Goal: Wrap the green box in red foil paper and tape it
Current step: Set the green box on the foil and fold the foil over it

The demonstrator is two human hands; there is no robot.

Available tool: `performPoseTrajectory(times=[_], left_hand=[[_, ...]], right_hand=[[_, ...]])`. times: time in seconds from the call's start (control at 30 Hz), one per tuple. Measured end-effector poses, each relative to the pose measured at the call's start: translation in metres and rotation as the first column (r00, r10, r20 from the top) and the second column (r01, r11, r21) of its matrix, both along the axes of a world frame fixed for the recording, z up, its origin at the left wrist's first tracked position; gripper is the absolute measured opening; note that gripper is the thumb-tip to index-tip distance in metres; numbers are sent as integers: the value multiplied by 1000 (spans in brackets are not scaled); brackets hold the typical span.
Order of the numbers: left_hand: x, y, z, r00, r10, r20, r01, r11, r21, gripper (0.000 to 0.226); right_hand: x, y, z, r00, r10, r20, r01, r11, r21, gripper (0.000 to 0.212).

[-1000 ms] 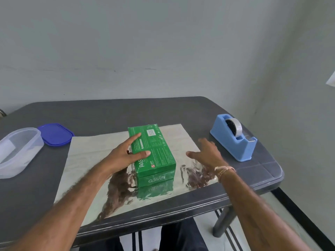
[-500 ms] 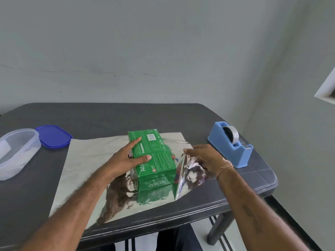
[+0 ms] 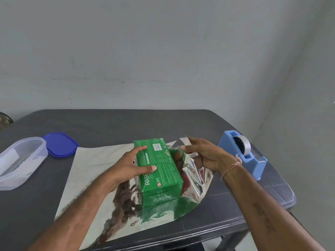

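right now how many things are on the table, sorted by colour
blue: 2 (oval plastic lid, plastic tape dispenser)
green: 1 (rectangular cardboard box)
silver: 1 (shiny foil sheet)
clear: 1 (oval plastic tub)
total: 5

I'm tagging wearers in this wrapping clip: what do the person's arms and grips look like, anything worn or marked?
The left forearm and right forearm are bare, no sleeves in view. A thin pinkish thread bracelet circles the right wrist, one loose end sticking out. A faint dark marking, perhaps a tattoo, shows on the right forearm. The left grip and right grip are ungloved.
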State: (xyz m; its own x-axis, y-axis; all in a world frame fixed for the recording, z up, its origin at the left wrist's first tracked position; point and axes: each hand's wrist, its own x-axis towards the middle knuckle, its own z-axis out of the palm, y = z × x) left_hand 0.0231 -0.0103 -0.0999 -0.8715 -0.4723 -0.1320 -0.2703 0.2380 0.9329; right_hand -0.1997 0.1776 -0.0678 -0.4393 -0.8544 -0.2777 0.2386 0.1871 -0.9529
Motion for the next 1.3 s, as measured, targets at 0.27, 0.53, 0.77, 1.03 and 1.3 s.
performPoseTrajectory(times=[0.27, 0.53, 0.77, 1.03, 1.3], left_hand=[[-18, -4, -1, 990, 119, -74, -117, 993, 33, 49], [-26, -12, -17, 992, 116, -55, -116, 993, -11, 63], [-26, -10, -24, 993, 109, -40, -108, 994, 8, 56], [-29, -13, -32, 991, 114, -63, -114, 993, 1, 78], [-29, -14, -37, 991, 105, -85, -104, 994, 17, 80]], right_hand=[[17, -31, 17, 961, 157, -226, -158, 987, 16, 46], [-30, -23, -18, 985, -163, 52, 165, 986, -30, 95], [-48, -24, -30, 989, -144, 30, 142, 988, 62, 68], [-67, -37, -27, 954, -171, -246, 183, 983, 29, 43], [-64, -40, -16, 966, -27, -257, 0, 995, -104, 68]])
